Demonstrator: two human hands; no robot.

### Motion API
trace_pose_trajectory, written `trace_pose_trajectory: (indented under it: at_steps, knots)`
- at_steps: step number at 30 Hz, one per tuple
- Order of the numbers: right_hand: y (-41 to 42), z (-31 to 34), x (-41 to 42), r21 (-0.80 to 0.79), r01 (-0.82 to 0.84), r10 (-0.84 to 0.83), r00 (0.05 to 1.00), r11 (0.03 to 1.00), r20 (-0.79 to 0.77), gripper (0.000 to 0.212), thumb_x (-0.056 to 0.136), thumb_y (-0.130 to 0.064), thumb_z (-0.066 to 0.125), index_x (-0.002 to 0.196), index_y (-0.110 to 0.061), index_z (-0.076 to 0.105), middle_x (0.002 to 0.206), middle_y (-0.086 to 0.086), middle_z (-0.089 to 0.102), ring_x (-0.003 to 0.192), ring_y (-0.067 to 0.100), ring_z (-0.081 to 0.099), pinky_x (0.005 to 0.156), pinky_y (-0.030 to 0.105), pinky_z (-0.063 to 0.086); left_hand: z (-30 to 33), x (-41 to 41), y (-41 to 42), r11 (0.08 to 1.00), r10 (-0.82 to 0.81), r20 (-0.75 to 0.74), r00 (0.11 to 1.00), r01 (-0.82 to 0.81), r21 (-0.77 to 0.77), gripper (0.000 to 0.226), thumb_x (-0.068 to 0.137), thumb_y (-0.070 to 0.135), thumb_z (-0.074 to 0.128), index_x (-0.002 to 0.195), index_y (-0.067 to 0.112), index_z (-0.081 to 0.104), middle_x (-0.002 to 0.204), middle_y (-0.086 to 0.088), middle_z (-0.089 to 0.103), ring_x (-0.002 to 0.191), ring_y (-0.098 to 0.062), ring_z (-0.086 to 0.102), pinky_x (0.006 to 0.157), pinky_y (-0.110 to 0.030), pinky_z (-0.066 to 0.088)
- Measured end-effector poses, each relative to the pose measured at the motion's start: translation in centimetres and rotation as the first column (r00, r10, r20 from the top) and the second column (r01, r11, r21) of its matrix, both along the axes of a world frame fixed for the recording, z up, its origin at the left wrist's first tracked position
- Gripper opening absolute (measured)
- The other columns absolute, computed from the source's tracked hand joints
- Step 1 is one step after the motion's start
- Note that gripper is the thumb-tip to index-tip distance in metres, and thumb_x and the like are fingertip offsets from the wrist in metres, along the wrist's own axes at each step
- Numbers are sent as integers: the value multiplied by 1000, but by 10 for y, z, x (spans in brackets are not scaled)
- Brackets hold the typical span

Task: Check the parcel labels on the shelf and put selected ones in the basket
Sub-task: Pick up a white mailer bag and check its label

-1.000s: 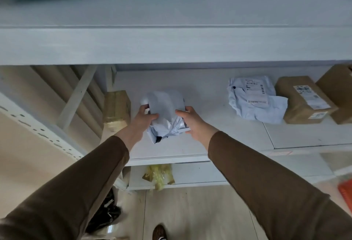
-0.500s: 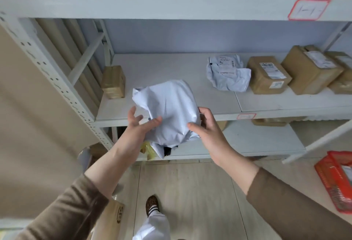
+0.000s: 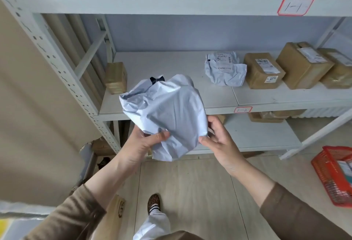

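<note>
Both hands make the grip here: our left hand (image 3: 142, 145) and our right hand (image 3: 221, 140) are closed on the lower edge of a pale grey poly mailer (image 3: 165, 114), thumbs on the near face and the remaining digits tucked behind it. We hold the bag in the air in front of the shelf (image 3: 171, 64), clear of the board, above the wooden floor.

From the single head view, the face turned toward us is blank and creased; no label shows on it, so we judge the label lies on the far side or underneath and the bag needs turning. A dark flap peeks out at its top edge.

The mailer looks soft and light: it crumples where our fingers press and bulges around whatever it contains. The film is likely slippery, so we think pinching a fold of slack material, or cupping the bulk from below, is safer than squeezing flat sides.

On the shelf another grey mailer (image 3: 224, 69) lies label up, just beside the cardboard boxes (image 3: 263, 71). The red basket (image 3: 335, 175) sits on the floor, far right, well apart from our hands.
</note>
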State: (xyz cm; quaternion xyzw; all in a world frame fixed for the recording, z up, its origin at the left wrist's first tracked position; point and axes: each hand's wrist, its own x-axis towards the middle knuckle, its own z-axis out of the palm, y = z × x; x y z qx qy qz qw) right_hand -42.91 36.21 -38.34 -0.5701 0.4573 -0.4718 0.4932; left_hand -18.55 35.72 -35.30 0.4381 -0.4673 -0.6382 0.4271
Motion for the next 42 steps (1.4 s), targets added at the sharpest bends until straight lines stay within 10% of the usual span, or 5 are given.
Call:
trace_pose_trajectory:
  at_steps: [6, 14, 24, 33, 42]
  knots:
    - [-30, 19, -19, 534, -262, -64, 855, 804, 515, 53, 96, -56, 46, 133, -25, 67, 139, 4, 65, 141, 33, 49, 117, 61, 32, -4, 16, -28, 511, 539, 651, 535, 407, -757, 66, 83, 13, 77, 140, 15, 44, 137, -7, 61, 101, -26, 63, 82, -34, 54]
    - [-36, 31, -25, 564, -263, 142, 958, 783, 250, 63, 77, -56, 76, 130, -23, 67, 126, 6, 74, 112, 23, 72, 103, 43, 51, -2, 20, -53, 24, 702, 575, 420, 793, -609, 41, 108, 12, 38, 148, 22, 41, 152, -8, 54, 93, -30, 56, 94, -44, 47]
    - [-61, 33, -33, 244, -117, 186, 941, 963, -282, 75, 76, -32, 88, 141, -35, 51, 132, -11, 67, 120, 9, 66, 96, 32, 56, -24, 9, -51, 799, 504, 409, 760, -231, -556, 70, 97, -1, 50, 156, 30, 30, 169, 4, 10, 153, -5, 8, 128, -54, 15]
    - [-112, 92, 12, 230, -538, 300, 45, 811, -953, 80, 77, -48, 81, 147, -45, 42, 132, -9, 50, 118, 20, 41, 103, 41, 44, -8, -7, -93, 647, 131, 984, 124, 741, -180, 141, 65, 74, 76, 158, 41, -24, 168, 1, 27, 153, -24, 28, 127, -47, 15]
    - [-133, 37, 8, -131, 205, -235, 928, 970, -289, 88, 90, -51, 72, 161, -34, 23, 168, -11, 25, 152, 15, 29, 121, 39, 27, -36, 10, -108, 999, -33, 144, 989, 30, 26, 97, 79, 39, 88, 153, 46, 26, 141, 11, 63, 122, -13, 67, 103, -42, 55]
